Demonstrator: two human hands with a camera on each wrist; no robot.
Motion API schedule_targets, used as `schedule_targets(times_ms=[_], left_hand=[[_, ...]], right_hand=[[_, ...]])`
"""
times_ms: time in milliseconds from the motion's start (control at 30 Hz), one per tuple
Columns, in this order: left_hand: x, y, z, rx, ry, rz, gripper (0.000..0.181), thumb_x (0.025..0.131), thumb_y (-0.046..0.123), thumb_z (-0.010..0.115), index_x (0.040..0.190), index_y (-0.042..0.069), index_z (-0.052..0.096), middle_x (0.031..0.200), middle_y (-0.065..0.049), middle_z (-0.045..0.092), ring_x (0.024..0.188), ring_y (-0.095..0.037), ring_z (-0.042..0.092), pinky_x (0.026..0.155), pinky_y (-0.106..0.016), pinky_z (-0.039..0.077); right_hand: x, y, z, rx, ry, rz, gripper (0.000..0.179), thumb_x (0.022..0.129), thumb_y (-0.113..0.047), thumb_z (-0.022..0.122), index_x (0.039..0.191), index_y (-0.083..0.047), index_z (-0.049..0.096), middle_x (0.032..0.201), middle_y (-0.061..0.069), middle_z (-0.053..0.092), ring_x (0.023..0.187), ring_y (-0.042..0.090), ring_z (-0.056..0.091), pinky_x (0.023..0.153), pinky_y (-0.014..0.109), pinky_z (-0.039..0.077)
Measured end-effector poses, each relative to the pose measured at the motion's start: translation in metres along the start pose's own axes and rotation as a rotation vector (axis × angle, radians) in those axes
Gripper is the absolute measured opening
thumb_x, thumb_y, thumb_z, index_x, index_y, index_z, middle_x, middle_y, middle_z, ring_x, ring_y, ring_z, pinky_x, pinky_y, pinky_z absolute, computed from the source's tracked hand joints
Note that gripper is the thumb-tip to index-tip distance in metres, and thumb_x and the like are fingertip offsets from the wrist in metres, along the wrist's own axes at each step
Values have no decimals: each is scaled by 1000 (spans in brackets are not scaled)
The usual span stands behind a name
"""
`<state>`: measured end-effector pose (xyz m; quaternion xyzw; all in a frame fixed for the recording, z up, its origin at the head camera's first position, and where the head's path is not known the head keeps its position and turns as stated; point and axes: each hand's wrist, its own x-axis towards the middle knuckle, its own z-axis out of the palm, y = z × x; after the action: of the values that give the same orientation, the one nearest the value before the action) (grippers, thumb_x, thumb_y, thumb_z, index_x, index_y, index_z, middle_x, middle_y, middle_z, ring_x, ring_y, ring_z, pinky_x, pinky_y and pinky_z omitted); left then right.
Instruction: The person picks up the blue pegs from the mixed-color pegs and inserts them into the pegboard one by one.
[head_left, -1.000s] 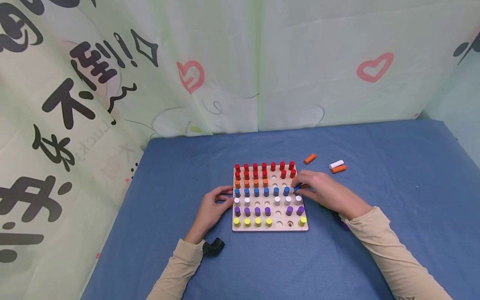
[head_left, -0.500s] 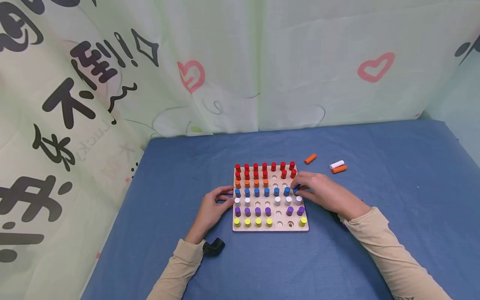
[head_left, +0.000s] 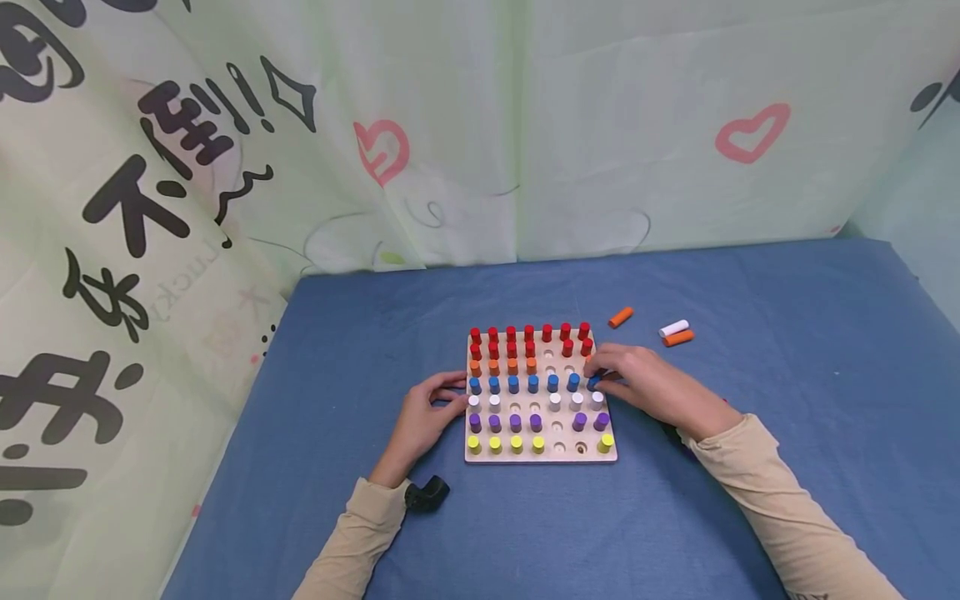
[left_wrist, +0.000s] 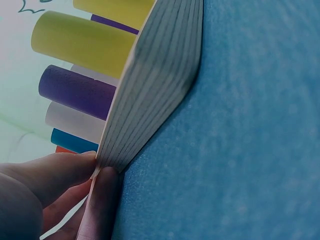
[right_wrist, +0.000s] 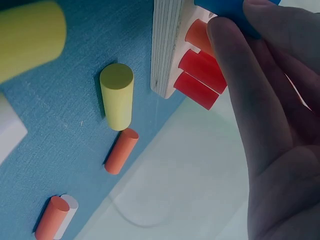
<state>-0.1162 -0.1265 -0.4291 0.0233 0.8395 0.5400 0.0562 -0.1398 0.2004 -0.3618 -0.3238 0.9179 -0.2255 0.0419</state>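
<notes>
A wooden pegboard (head_left: 558, 457) holds rows of coloured pegs, from red at the far side to yellow at the near side. Between its thumb and fingers my right hand (head_left: 647, 379) pinches a blue peg (right_wrist: 230, 14) at the right end of the blue row, partly hidden by the fingers. Over at the board's left edge, my left hand (head_left: 423, 422) rests thumb and fingertips against the wood, near the white row. The left wrist view shows the thumb (left_wrist: 65, 170) at the upper rim and a finger lying along the side.
Beyond the board's right corner lie a loose orange peg (head_left: 621, 317), a white peg (head_left: 672, 328) and another orange peg (head_left: 678, 337). A yellow peg (right_wrist: 117, 95) stands on the blue cloth beside the board. Bare holes show in several rows. A printed curtain (head_left: 585, 183) hangs behind.
My right hand makes only tiny shifts at the end of the blue row, and the blue peg's tilt changes slightly. The left hand stays at the board's edge.
</notes>
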Motion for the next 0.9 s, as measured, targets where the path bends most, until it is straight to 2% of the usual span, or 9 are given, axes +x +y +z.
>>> schedule_targets(times_ms=[500,733,900], left_hand=[[1,4,0,0,-7,-12,37,92,12,70,129,10,65,117,-7,69,94,-17,67,83,-32,56],[3,7,-1,-63,-19,-52,39,93,12,69,131,7,62,115,-10,67,92,-18,68,77,-28,59],[4,14,-6,-79,-15,-18,38,94,10,68,131,5,62,115,-14,67,91,-21,69,72,-29,59]], right_hand=[[-5,-3,0,-49,17,4,24,84,-4,77,107,-8,72,104,3,67,91,16,67,80,36,57],[-5,-6,-3,-43,28,17,24,86,-8,77,110,-9,71,104,3,67,90,13,66,80,35,57],[-6,-9,-6,-32,59,33,24,88,-9,75,111,-9,70,104,3,66,89,12,63,79,36,56]])
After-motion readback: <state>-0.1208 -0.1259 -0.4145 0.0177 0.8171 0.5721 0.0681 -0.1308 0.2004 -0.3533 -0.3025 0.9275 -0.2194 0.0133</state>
